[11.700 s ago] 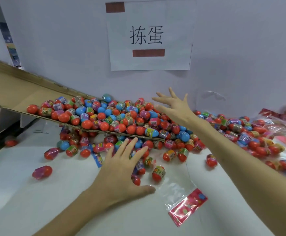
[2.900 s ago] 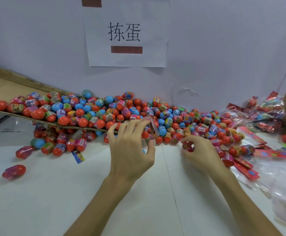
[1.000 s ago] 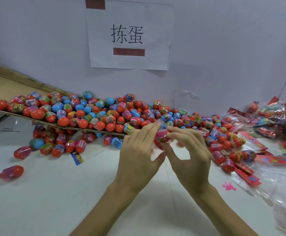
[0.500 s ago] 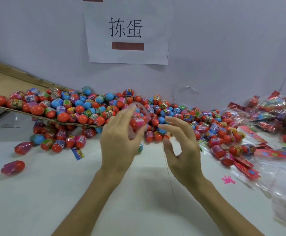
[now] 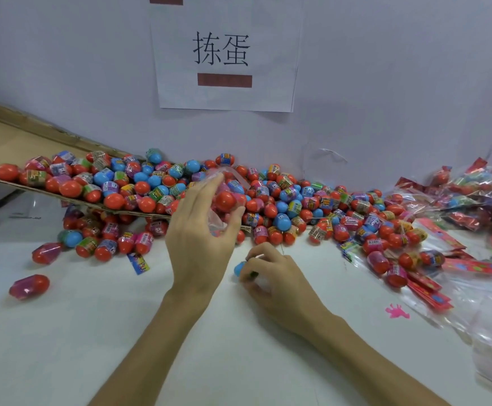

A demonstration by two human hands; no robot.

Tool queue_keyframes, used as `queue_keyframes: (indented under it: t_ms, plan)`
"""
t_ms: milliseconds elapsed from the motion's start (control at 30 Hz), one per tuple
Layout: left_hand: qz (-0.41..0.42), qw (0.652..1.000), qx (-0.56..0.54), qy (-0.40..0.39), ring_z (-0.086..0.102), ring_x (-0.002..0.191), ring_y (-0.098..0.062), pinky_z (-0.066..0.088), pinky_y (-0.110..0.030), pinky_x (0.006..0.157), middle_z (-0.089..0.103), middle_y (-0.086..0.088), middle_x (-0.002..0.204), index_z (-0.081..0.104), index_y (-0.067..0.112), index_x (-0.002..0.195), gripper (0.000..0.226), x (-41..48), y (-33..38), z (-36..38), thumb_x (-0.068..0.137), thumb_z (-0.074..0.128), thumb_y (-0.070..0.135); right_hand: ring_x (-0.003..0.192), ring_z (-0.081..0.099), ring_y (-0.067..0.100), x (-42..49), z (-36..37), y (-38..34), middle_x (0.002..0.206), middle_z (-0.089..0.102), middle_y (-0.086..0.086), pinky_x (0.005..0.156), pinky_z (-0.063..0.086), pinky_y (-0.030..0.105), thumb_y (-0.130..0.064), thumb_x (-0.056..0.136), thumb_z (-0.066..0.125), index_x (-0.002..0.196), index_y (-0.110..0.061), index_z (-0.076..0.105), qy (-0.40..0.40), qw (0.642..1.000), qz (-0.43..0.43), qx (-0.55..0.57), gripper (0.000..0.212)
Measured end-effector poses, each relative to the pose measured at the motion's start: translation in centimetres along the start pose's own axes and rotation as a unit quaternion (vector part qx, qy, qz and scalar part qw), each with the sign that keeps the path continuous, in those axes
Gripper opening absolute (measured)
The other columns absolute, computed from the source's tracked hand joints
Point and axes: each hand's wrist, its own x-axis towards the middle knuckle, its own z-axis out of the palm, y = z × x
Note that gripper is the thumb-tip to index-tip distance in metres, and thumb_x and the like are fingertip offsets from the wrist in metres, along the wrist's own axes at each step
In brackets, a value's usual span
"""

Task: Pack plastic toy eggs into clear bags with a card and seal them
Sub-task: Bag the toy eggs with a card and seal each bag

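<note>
Pinching a small blue plastic toy egg [image 5: 239,268] between the curled fingertips of the right hand [image 5: 271,278], low on the white tabletop [image 5: 92,332], just below and to the right of the other wrist. Level with that hand but well apart to the right: a small pink splat-shaped toy [image 5: 397,312] and a loose stack of red printed cards [image 5: 427,290] in flat film.

Grip the rounded shell firmly before lifting, as it is probably slick and quick to roll if let slip. Carry up and leftward to the clear crinkled plastic bag [image 5: 217,222], gripped above the tabletop in the left hand [image 5: 197,244] with fingers and thumb curled round the film. Already loaded with one red plastic toy egg [image 5: 224,200], lodged against those fingertips. Spread the film with thumb and forefinger to turn the opening toward the right hand. Drop the blue egg in rather than pushing, to avoid folding the mouth shut or knocking the red one out. No telling of any card inside the bag.

Farther back: a heaped pile of red and blue toy eggs [image 5: 297,200], spilling off a slanted brown cardboard sheet [image 5: 4,136] along the wall. At far right, filled clear bags [image 5: 467,197] heaped together. Judged early for this bag, with more filling, card and seal to come.
</note>
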Motion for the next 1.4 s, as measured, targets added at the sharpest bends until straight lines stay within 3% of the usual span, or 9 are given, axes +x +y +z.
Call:
queue_keyframes:
  t_ms: [167, 267, 367, 600, 733, 833, 1100, 1267, 1400]
  plan:
    - [0.002, 0.999, -0.018, -0.031, 0.055, 0.13, -0.006, 0.049, -0.017, 0.104, 0.064, -0.002, 0.136, 0.061, 0.009, 0.138, 0.054, -0.3, 0.5, 0.0, 0.093, 0.076, 0.034, 0.104, 0.063, 0.006, 0.5, -2.4, -0.3, 0.116, 0.066, -0.005, 0.084, 0.048, 0.015, 0.007, 0.086, 0.073, 0.115, -0.015, 0.073, 0.2, 0.977, -0.028, 0.07, 0.036]
    - [0.022, 0.998, -0.009, -0.061, 0.058, 0.129, -0.011, 0.052, -0.024, 0.103, 0.065, -0.003, 0.136, 0.061, 0.009, 0.138, 0.054, -0.7, 0.9, 0.3, 0.093, 0.078, 0.033, 0.11, 0.063, 0.008, 0.4, -4.0, -0.4, 0.123, 0.067, -0.001, 0.087, 0.053, 0.018, -0.004, 0.094, 0.069, 0.132, -0.013, 0.065, 0.328, 0.941, -0.072, 0.049, 0.039]
    - [0.053, 0.995, -0.012, -0.086, 0.061, 0.128, -0.014, 0.054, -0.028, 0.103, 0.067, -0.002, 0.136, 0.062, 0.01, 0.138, 0.054, -1.3, 1.5, 0.7, 0.094, 0.077, 0.035, 0.101, 0.06, 0.004, 0.3, -4.5, -0.6, 0.121, 0.063, 0.001, 0.086, 0.051, 0.013, -0.012, 0.094, 0.065, 0.136, -0.011, 0.052, 0.373, 0.924, -0.075, 0.037, 0.044]
    - [0.095, 0.99, -0.005, -0.106, 0.065, 0.119, -0.016, 0.055, -0.025, 0.096, 0.07, -0.004, 0.131, 0.064, 0.007, 0.135, 0.054, -2.4, 2.6, 1.5, 0.094, 0.072, 0.042, 0.107, 0.051, 0.006, 0.2, -4.4, -1.0, 0.115, 0.06, -0.007, 0.087, 0.05, 0.022, -0.031, 0.095, 0.065, 0.12, -0.016, 0.059, 0.363, 0.928, -0.078, 0.006, 0.03]
    - [0.087, 0.991, 0.003, -0.104, 0.065, 0.121, -0.018, 0.053, -0.023, 0.098, 0.07, -0.006, 0.129, 0.063, 0.006, 0.136, 0.056, -2.1, 2.2, 1.2, 0.094, 0.067, 0.043, 0.107, 0.052, 0.019, 0.4, -4.6, -0.5, 0.11, 0.066, 0.01, 0.085, 0.046, 0.02, -0.025, 0.095, 0.066, 0.098, -0.007, 0.077, 0.37, 0.927, -0.05, -0.039, 0.021]
    - [0.096, 0.989, -0.004, -0.111, 0.065, 0.122, -0.018, 0.053, -0.024, 0.099, 0.07, -0.005, 0.131, 0.062, 0.007, 0.138, 0.055, -2.2, 2.5, 1.2, 0.095, 0.065, 0.042, 0.115, 0.049, 0.017, 0.3, -4.2, -0.6, 0.12, 0.064, 0.009, 0.093, 0.043, 0.021, -0.025, 0.096, 0.066, 0.103, -0.013, 0.078, 0.316, 0.947, -0.045, -0.038, 0.018]
    - [0.085, 0.99, -0.011, -0.114, 0.064, 0.122, -0.013, 0.052, -0.02, 0.098, 0.069, 0.0, 0.132, 0.062, 0.011, 0.139, 0.05, -2.0, 2.7, 0.9, 0.096, 0.066, 0.036, 0.136, 0.037, 0.011, 0.2, -3.7, -0.5, 0.143, 0.051, -0.004, 0.107, 0.041, 0.046, -0.036, 0.101, 0.053, 0.118, -0.026, 0.073, 0.26, 0.965, -0.033, -0.012, 0.028]
    - [0.043, 0.995, -0.029, -0.087, 0.069, 0.11, -0.014, 0.061, -0.029, 0.083, 0.073, 0.0, 0.118, 0.071, 0.01, 0.121, 0.042, -1.9, 2.7, 0.6, 0.092, 0.075, 0.04, 0.145, 0.033, 0.016, 0.2, -3.8, -0.5, 0.155, 0.037, -0.007, 0.115, 0.034, 0.04, -0.031, 0.093, 0.063, 0.135, -0.037, 0.059, 0.255, 0.966, -0.052, 0.001, 0.042]
    - [0.045, 0.994, -0.052, -0.088, 0.066, 0.088, -0.014, 0.059, -0.032, 0.069, 0.07, 0.0, 0.096, 0.071, 0.008, 0.095, 0.027, -2.0, 2.6, 0.6, 0.09, 0.076, 0.034, 0.146, 0.033, 0.017, 0.2, -3.8, -0.2, 0.156, 0.037, -0.008, 0.117, 0.031, 0.039, -0.022, 0.087, 0.064, 0.128, -0.035, 0.063, 0.228, 0.971, -0.076, 0.0, 0.042]
